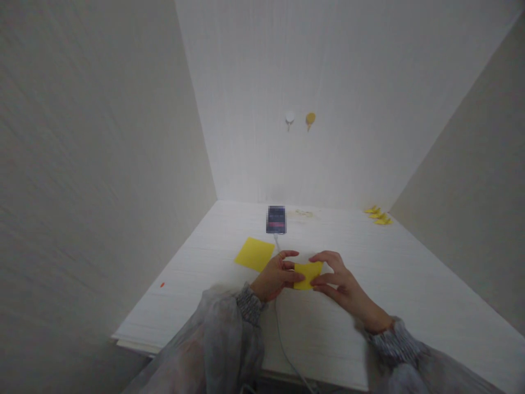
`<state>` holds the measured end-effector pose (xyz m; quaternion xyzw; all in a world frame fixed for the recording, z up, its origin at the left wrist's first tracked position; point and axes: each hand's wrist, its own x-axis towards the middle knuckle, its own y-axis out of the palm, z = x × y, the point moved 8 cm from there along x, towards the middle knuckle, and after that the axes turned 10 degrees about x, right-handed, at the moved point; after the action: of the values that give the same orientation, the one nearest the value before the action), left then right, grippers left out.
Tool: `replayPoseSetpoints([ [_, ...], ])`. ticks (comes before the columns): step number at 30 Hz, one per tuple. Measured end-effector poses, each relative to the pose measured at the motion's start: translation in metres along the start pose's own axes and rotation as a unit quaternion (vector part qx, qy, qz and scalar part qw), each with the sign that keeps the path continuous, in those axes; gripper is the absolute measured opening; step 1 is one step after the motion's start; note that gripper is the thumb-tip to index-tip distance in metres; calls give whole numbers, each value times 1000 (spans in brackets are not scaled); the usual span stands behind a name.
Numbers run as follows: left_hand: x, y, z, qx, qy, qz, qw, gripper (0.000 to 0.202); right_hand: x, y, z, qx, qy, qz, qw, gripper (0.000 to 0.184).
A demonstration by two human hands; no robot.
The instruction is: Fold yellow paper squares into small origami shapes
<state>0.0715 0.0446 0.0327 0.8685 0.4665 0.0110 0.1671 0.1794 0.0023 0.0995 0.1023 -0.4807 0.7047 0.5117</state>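
Note:
A small folded yellow paper is held just above the white table, pinched from both sides. My left hand grips its left edge with fingers closed on it. My right hand grips its right edge between thumb and fingers. A flat yellow paper square lies on the table just left of my left hand.
A phone stands near the back wall, its cable running toward me under my hands. Several small folded yellow pieces lie at the back right corner. Two round hooks are on the wall. A tiny red speck lies at left.

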Motion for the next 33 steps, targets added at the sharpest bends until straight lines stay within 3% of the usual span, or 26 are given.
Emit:
replayPoseSetpoints([
  [5, 0, 3, -3, -9, 17, 25, 999, 68, -3, -1, -21, 78, 91, -31, 992, 3],
  [11, 3, 2, -5, -6, 49, 24, 998, 73, -8, 7, -44, 218, 195, -76, 953, 7],
  [18, 4, 2, -6, -2, 54, 26, 998, 72, -13, 19, -54, 277, 299, -65, 911, 10],
  [25, 3, 5, -5, 4, 49, 40, 998, 75, -21, 18, -59, 273, 343, -118, 891, 12],
  [33, 2, 4, -2, 17, 35, 50, 998, 78, -24, 16, -62, 265, 351, -135, 888, 14],
])
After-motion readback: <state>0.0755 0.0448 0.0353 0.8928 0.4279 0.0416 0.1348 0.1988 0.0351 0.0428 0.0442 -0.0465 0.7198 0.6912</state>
